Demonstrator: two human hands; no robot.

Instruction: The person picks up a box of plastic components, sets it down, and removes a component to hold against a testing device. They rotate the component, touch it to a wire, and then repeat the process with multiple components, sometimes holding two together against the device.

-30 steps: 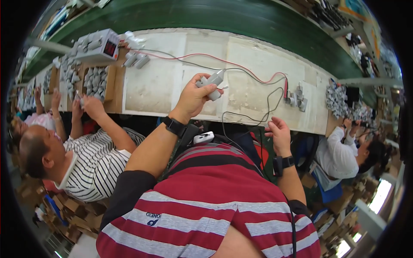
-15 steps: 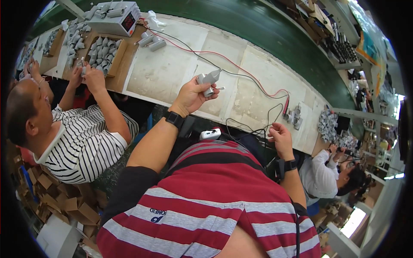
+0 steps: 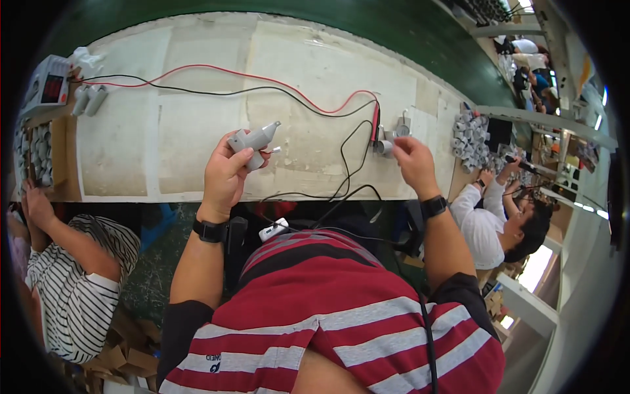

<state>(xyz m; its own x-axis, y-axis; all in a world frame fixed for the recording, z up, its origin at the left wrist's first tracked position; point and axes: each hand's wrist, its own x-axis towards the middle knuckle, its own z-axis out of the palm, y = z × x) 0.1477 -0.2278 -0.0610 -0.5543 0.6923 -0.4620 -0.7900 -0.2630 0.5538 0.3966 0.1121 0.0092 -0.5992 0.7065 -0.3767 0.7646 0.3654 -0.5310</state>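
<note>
Grey fitting (image 3: 257, 139) is in the left hand (image 3: 225, 172), held up over the near part of the worktable (image 3: 203, 144), left of centre. Left hand: closed round it, thumb across the body, fingers behind. Tapered end points up and right, tilted. Small white piece (image 3: 275, 150) pokes out to the right of the grip; can't tell what it is.

Right hand (image 3: 416, 163): half-curled, thumb and fingertips close together, gap narrow, over the table's near side. Fingertips right at a short grey cylinder (image 3: 384, 147); can't tell whether they grip it or only sit beside it. Another grey part (image 3: 402, 126) lies just beyond. Red probe (image 3: 376, 121) lies just left of these; its red lead (image 3: 275, 79) runs across to the display unit (image 3: 47, 85) at far left, with a black lead (image 3: 197, 91) below it.

Containers: open cardboard box (image 3: 64, 157) at left, table level, grey parts (image 3: 42, 151) packed in it. Co-worker's hands (image 3: 38, 205) at its near edge; grip unclear. More cardboard boxes (image 3: 128, 358) low at left, contents too dark to tell.

Loose: two grey cylinders (image 3: 89, 101) side by side near the unit, heap of grey pieces (image 3: 470, 141) at right end.
</note>
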